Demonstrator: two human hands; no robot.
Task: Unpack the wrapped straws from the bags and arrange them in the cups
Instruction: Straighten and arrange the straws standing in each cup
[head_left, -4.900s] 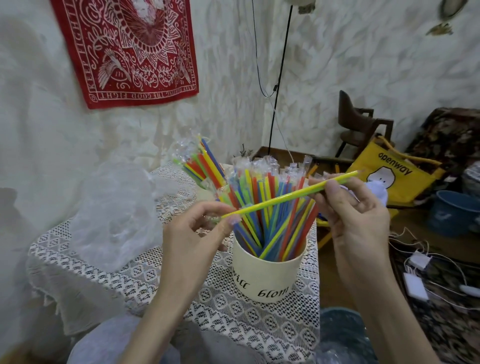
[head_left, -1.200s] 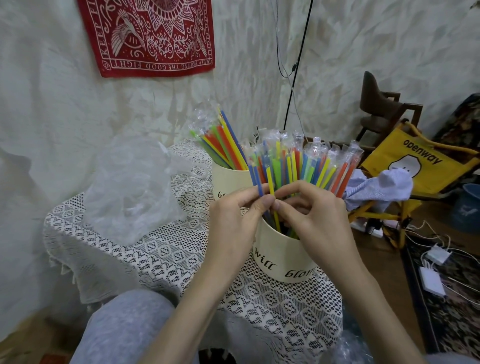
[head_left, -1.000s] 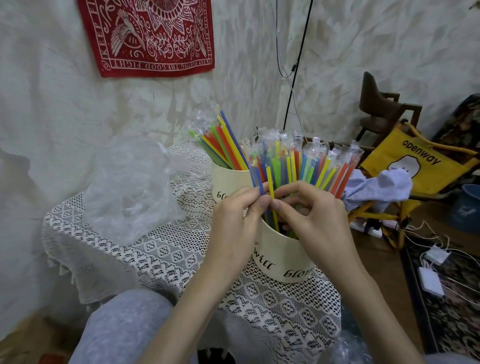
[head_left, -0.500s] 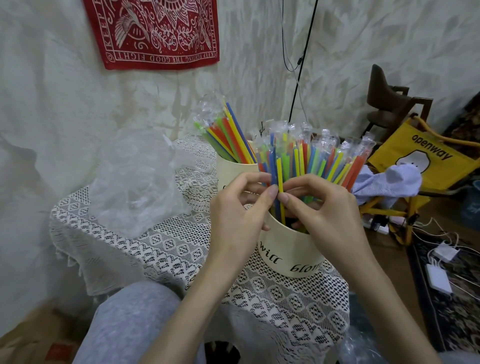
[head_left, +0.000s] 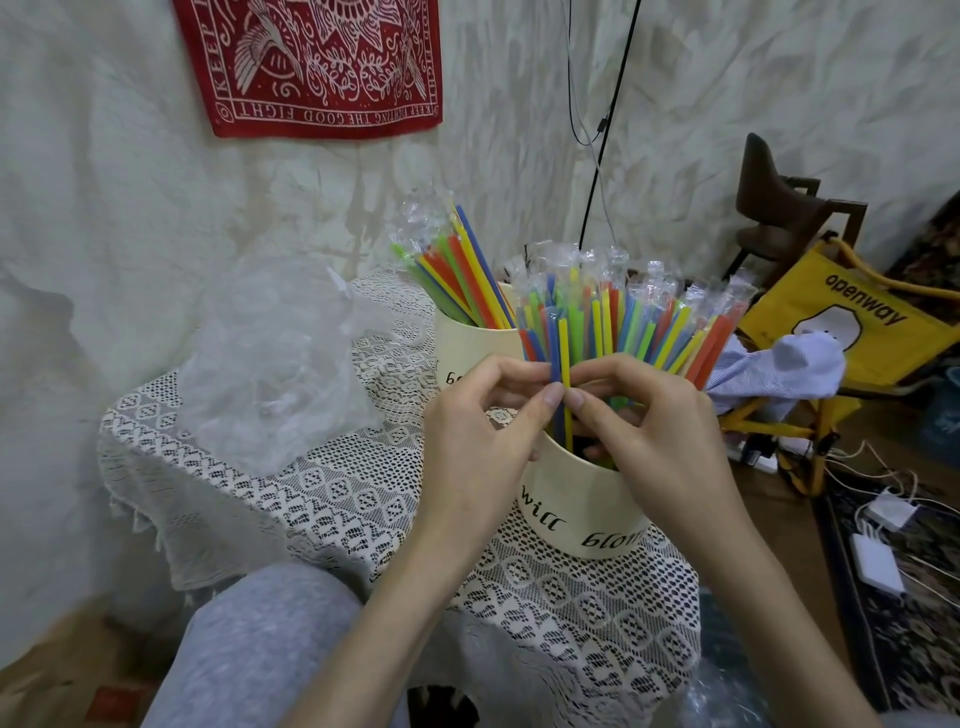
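Note:
A cream cup (head_left: 582, 512) with black lettering stands near the table's front right, packed with wrapped straws of many colours (head_left: 623, 322). Behind it a second cream cup (head_left: 470, 345) holds a leaning bunch of straws (head_left: 457, 270). My left hand (head_left: 483, 431) and my right hand (head_left: 654, 415) meet over the near cup's rim. Both pinch an upright yellow straw (head_left: 564, 358) between thumb and fingertips, its lower end inside the cup. An empty clear plastic bag (head_left: 275, 358) lies crumpled on the table's left.
The small table wears a white lace cloth (head_left: 332, 499). My grey-clad knee (head_left: 260, 639) is at its front edge. A yellow folding chair (head_left: 852, 332) with a pale cloth over it (head_left: 779, 369) stands at the right, with chargers and cables (head_left: 878, 561) on the floor.
About five seconds ago I held the yellow straw level above the cup by both ends. It now stands upright in the near cup, with both hands pinching it at the rim.

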